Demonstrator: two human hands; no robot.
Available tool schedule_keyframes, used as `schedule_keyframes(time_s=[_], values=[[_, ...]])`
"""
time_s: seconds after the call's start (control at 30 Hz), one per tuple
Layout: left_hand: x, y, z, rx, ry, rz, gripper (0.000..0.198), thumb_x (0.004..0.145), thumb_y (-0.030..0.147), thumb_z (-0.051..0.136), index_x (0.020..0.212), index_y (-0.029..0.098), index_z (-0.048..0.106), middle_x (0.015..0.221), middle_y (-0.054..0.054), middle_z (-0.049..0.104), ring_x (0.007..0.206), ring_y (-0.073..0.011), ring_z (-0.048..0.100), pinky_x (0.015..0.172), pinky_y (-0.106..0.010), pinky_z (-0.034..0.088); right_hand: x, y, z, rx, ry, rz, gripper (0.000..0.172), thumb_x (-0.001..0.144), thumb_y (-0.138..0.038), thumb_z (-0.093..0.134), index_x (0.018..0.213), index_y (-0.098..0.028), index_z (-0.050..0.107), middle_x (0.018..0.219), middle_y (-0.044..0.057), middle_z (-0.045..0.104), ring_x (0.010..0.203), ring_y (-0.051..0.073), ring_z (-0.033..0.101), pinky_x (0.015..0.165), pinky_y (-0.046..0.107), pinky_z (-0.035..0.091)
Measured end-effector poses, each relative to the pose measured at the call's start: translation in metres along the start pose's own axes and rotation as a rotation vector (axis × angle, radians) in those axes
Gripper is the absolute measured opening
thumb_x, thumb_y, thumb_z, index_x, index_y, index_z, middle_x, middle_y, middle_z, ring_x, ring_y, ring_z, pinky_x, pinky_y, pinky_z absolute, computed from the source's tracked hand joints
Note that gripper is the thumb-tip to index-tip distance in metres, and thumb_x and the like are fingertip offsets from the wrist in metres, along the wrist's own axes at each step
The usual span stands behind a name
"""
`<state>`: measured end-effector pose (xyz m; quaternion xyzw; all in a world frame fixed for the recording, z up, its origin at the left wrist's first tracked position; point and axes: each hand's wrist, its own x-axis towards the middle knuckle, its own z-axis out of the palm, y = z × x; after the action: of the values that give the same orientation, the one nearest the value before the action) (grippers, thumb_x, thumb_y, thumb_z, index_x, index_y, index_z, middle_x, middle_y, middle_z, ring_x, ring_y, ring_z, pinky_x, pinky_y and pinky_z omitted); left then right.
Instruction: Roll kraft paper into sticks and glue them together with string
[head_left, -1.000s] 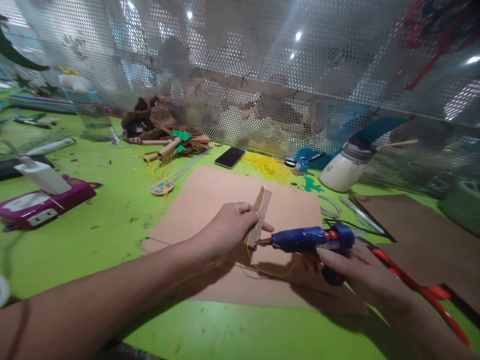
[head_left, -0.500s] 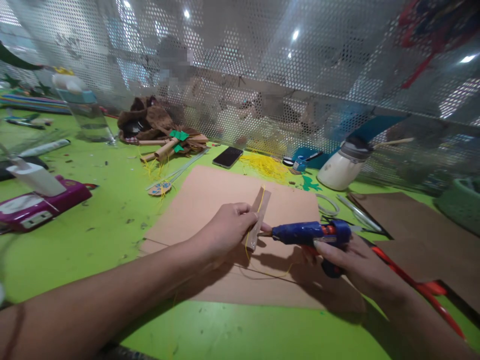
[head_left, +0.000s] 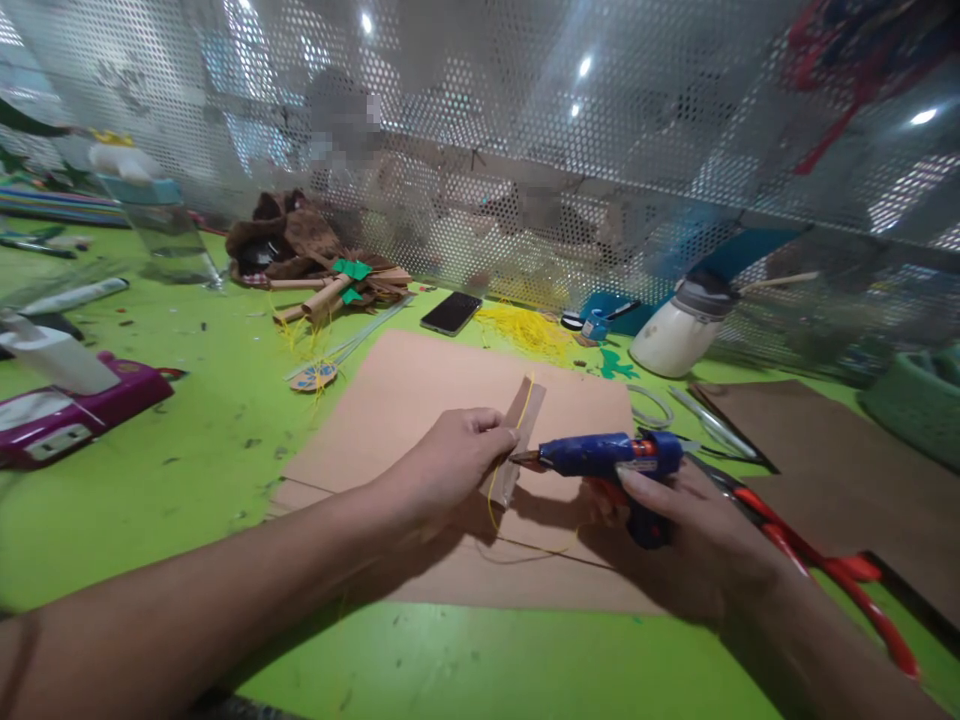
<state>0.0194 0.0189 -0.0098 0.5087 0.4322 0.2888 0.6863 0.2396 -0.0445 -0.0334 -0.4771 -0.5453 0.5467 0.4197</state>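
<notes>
My left hand (head_left: 469, 450) pinches a narrow brown cardboard strip (head_left: 531, 405) and holds it tilted above a large sheet of brown paper (head_left: 420, 380). A yellow string (head_left: 492, 505) runs along the strip, and its loose end curls down over the paper. In my right hand (head_left: 675, 500) is a blue hot glue gun (head_left: 589, 455), gripped by its handle. Its nozzle points left and reaches the strip close to my left fingertips; whether it touches the cardboard I cannot tell. A shiny patch shows near the strip's lower end.
Red-handled scissors (head_left: 810, 550) and brown cardboard (head_left: 817, 450) lie on the right. Behind the paper are a phone (head_left: 451, 313), yellow string scraps (head_left: 525, 330) and a white bottle (head_left: 675, 335). A purple power strip (head_left: 112, 405) sits at left. Perforated metal (head_left: 480, 130) stands across the back.
The glue gun's nozzle has shifted up along the strip, nearer my left fingertips. My left hand keeps its pinch on the strip. The whole view has shifted slightly.
</notes>
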Motion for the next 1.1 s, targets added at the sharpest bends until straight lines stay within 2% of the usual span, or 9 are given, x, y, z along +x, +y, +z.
schedule_keyframes(time_s=[0.17,0.3,0.43,0.67,0.77,0.9,1.1], values=[[0.000,0.002,0.000,-0.068,-0.024,-0.031,0.010,0.079,0.021,0.053,0.078,0.014,0.060,0.070,-0.005,0.066,0.053,-0.0135,0.058,0.056,-0.026,0.048,-0.004,-0.001,0.009,0.173,-0.018,0.054,0.022,0.081,-0.035,0.065,0.075,-0.014,0.061,0.068,0.004,0.057,0.063,0.015,0.051,0.064,0.029,0.043],[0.002,0.001,-0.001,-0.070,-0.020,-0.033,0.010,0.079,0.022,0.054,0.077,0.014,0.060,0.073,-0.006,0.069,0.051,-0.0129,0.058,0.051,-0.024,0.045,-0.007,-0.001,0.021,0.423,-0.006,0.140,0.019,0.076,-0.032,0.070,0.074,-0.017,0.059,0.068,0.002,0.055,0.064,0.014,0.051,0.063,0.029,0.043],[0.002,0.001,-0.003,-0.087,-0.032,-0.034,0.011,0.080,0.024,0.054,0.080,0.015,0.059,0.080,-0.007,0.071,0.050,-0.0114,0.055,0.049,-0.023,0.043,-0.008,-0.004,0.022,0.512,-0.042,0.195,0.018,0.073,-0.029,0.073,0.074,-0.017,0.059,0.068,0.001,0.054,0.063,0.014,0.051,0.063,0.028,0.044],[0.000,0.002,-0.003,-0.033,-0.015,-0.034,0.013,0.080,0.024,0.053,0.082,0.013,0.059,0.086,-0.009,0.072,0.054,-0.0124,0.056,0.049,-0.024,0.042,-0.006,-0.002,0.003,0.154,-0.071,0.050,0.020,0.078,-0.034,0.067,0.077,-0.014,0.065,0.069,0.004,0.058,0.067,0.017,0.053,0.062,0.028,0.042],[0.001,0.001,-0.002,-0.022,-0.007,-0.021,0.014,0.079,0.025,0.054,0.083,0.013,0.059,0.086,-0.010,0.072,0.053,-0.0120,0.055,0.049,-0.023,0.041,-0.007,-0.001,0.004,0.141,-0.066,0.026,0.021,0.080,-0.036,0.065,0.079,-0.015,0.065,0.071,0.005,0.059,0.068,0.018,0.054,0.063,0.029,0.042],[0.002,0.000,-0.003,-0.011,0.009,0.009,0.016,0.079,0.026,0.056,0.083,0.012,0.062,0.088,-0.011,0.071,0.058,-0.0130,0.058,0.053,-0.024,0.043,-0.008,-0.001,0.008,0.109,-0.069,0.083,0.020,0.080,-0.035,0.066,0.079,-0.015,0.065,0.072,0.005,0.060,0.068,0.018,0.055,0.064,0.030,0.043],[0.000,0.003,-0.001,-0.062,0.014,-0.036,0.012,0.081,0.022,0.053,0.085,0.013,0.060,0.082,-0.010,0.071,0.054,-0.0144,0.060,0.053,-0.026,0.047,-0.002,-0.004,0.001,0.023,-0.070,0.007,0.028,0.080,-0.042,0.062,0.075,-0.014,0.063,0.070,0.006,0.059,0.066,0.019,0.054,0.064,0.032,0.044]])
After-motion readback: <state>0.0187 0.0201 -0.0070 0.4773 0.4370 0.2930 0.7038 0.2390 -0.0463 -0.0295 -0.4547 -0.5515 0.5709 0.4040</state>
